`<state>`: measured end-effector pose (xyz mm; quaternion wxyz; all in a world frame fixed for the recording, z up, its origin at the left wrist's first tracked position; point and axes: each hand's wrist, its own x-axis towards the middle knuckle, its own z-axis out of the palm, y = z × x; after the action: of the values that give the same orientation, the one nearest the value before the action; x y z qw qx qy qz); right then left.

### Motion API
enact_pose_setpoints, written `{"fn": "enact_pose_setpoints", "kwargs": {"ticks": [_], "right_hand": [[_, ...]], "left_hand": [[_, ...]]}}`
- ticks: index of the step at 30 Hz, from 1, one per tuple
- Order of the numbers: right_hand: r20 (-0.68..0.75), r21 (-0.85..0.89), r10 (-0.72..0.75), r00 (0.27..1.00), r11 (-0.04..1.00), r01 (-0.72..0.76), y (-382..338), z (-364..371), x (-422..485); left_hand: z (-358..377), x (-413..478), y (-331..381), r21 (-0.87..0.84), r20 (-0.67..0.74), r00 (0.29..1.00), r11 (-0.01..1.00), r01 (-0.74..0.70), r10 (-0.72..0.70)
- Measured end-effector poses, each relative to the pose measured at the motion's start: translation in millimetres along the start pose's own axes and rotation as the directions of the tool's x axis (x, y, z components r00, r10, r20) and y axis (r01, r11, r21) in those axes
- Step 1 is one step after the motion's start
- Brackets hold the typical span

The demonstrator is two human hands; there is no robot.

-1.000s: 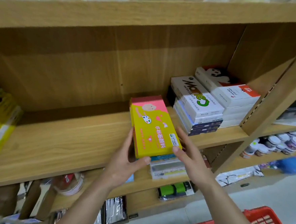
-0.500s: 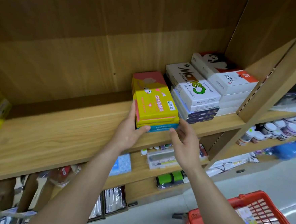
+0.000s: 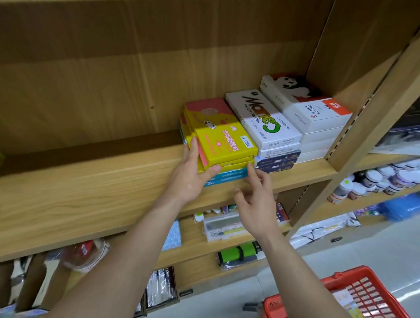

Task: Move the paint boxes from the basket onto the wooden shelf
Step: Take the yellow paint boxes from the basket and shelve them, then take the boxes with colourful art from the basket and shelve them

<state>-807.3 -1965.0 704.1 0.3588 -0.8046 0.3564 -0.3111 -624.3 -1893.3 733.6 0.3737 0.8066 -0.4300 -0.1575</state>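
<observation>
A stack of yellow-and-pink paint boxes (image 3: 220,137) with blue boxes beneath lies on the wooden shelf (image 3: 77,187), pressed against a white water-colour box stack (image 3: 263,123). My left hand (image 3: 190,175) rests against the stack's left front corner, thumb on the front edge. My right hand (image 3: 255,201) hovers just in front of the stack, fingers spread, one fingertip near its right front corner. The red basket (image 3: 359,288) sits low at the bottom right with flat boxes partly visible inside.
A second white stack with a panda print (image 3: 307,108) stands at the shelf's right end against the upright. Lower shelves hold a green roll, plastic cases and packets. Small jars (image 3: 386,181) fill the neighbouring bay. A yellow pack lies at the far left.
The yellow stack went from the shelf's front edge back against the white boxes. My right hand has since let go and drawn back a little; my left hand stays on the stack.
</observation>
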Motion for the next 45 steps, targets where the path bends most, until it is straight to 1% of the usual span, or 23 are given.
{"fn": "enact_pose_setpoints", "kwargs": {"ticks": [4, 6, 7, 9, 11, 12, 13, 14, 16, 18, 20, 22, 24, 26, 28, 29, 33, 34, 38, 42, 45], "right_hand": [[0.041, -0.008, 0.014, 0.999, 1.000, -0.013, 0.1, -3.6, 1.8], [0.070, 0.013, 0.019, 0.997, 1.000, -0.020, -0.7, -10.3, -1.0], [0.074, 0.022, 0.009, 0.997, 1.000, -0.011, 0.1, -16.3, -4.0], [0.062, 0.000, -0.013, 0.998, 1.000, 0.013, 8.7, -33.6, -13.6], [0.041, -0.038, -0.006, 0.999, 0.999, 0.008, 29.4, -56.1, -28.0], [0.030, -0.054, 0.012, 0.999, 0.998, -0.010, 43.3, -68.4, -36.5], [0.018, -0.071, 0.043, 0.999, 0.997, -0.042, 59.2, -81.2, -46.1], [0.005, -0.090, 0.093, 0.996, 0.992, -0.092, 76.3, -94.8, -57.2], [-0.024, -0.130, 0.229, 0.973, 0.964, -0.230, 112.7, -123.1, -83.0], [-0.074, -0.153, 0.352, 0.933, 0.921, -0.359, 151.5, -150.8, -113.1], [-0.139, -0.159, 0.455, 0.879, 0.866, -0.474, 192.1, -175.4, -146.2], [-0.176, -0.161, 0.565, 0.806, 0.792, -0.590, 231.4, -195.5, -180.9], [-0.197, -0.135, 0.659, 0.726, 0.715, -0.686, 268.7, -209.5, -213.6], [-0.216, -0.117, 0.733, 0.645, 0.637, -0.762, 303.2, -215.8, -243.2], [-0.211, -0.114, 0.797, 0.566, 0.555, -0.824, 337.2, -215.5, -267.0], [-0.202, -0.114, 0.818, 0.539, 0.527, -0.842, 351.7, -213.4, -274.9], [-0.164, -0.137, 0.856, 0.490, 0.472, -0.871, 414.0, -198.3, -283.2], [-0.162, -0.145, 0.864, 0.477, 0.457, -0.877, 431.1, -193.8, -281.2], [-0.145, -0.221, 0.887, 0.438, 0.403, -0.888, 498.2, -172.6, -269.0], [-0.108, -0.317, 0.926, 0.363, 0.314, -0.895, 547.5, -149.3, -261.8], [-0.149, -0.351, 0.931, 0.333, 0.265, -0.898, 569.5, -135.6, -264.0]], "left_hand": [[1.8, -4.2, 8.0, -0.028, -0.037, 0.999, 0.999, 0.040, -0.041], [-0.5, -12.2, 15.9, -0.051, -0.067, 0.997, 0.998, 0.028, -0.031], [-1.9, -19.8, 20.3, -0.043, -0.098, 0.995, 0.999, 0.007, -0.011], [-3.0, -44.3, 28.0, 0.022, -0.207, 0.977, 0.999, -0.044, 0.048], [2.1, -75.4, 35.2, 0.084, -0.312, 0.939, 0.988, -0.127, 0.147], [8.6, -90.0, 40.3, 0.105, -0.329, 0.922, 0.978, -0.181, 0.206], [18.4, -102.1, 45.6, 0.122, -0.311, 0.915, 0.965, -0.231, 0.258], [31.9, -111.1, 51.1, 0.130, -0.259, 0.921, 0.956, -0.264, 0.290], [68.6, -123.2, 62.8, 0.113, -0.075, 0.958, 0.957, -0.268, 0.277], [115.5, -130.0, 68.9, 0.099, 0.149, 0.964, 0.967, -0.235, 0.219], [169.9, -134.5, 69.9, 0.100, 0.342, 0.924, 0.971, -0.217, 0.171], [227.0, -141.8, 67.5, 0.106, 0.485, 0.862, 0.968, -0.228, 0.150], [281.7, -150.9, 63.5, 0.111, 0.593, 0.797, 0.970, -0.219, 0.112], [334.1, -160.7, 55.5, 0.118, 0.672, 0.737, 0.973, -0.198, 0.068], [386.2, -170.9, 44.0, 0.116, 0.725, 0.688, 0.981, -0.154, 0.022], [409.7, -175.5, 37.4, 0.109, 0.744, 0.668, 0.986, -0.124, 0.002], [497.0, -187.2, 4.6, 0.097, 0.812, 0.577, 0.995, 0.014, -0.087], [518.1, -188.4, -4.8, 0.100, 0.819, 0.565, 0.994, 0.037, -0.104], [591.5, -189.2, -41.6, 0.125, 0.808, 0.567, 0.987, 0.098, -0.159], [639.8, -186.4, -76.5, 0.147, 0.771, 0.599, 0.975, 0.164, -0.217], [661.8, -186.8, -90.8, 0.120, 0.786, 0.576, 0.969, 0.216, -0.226]]}}
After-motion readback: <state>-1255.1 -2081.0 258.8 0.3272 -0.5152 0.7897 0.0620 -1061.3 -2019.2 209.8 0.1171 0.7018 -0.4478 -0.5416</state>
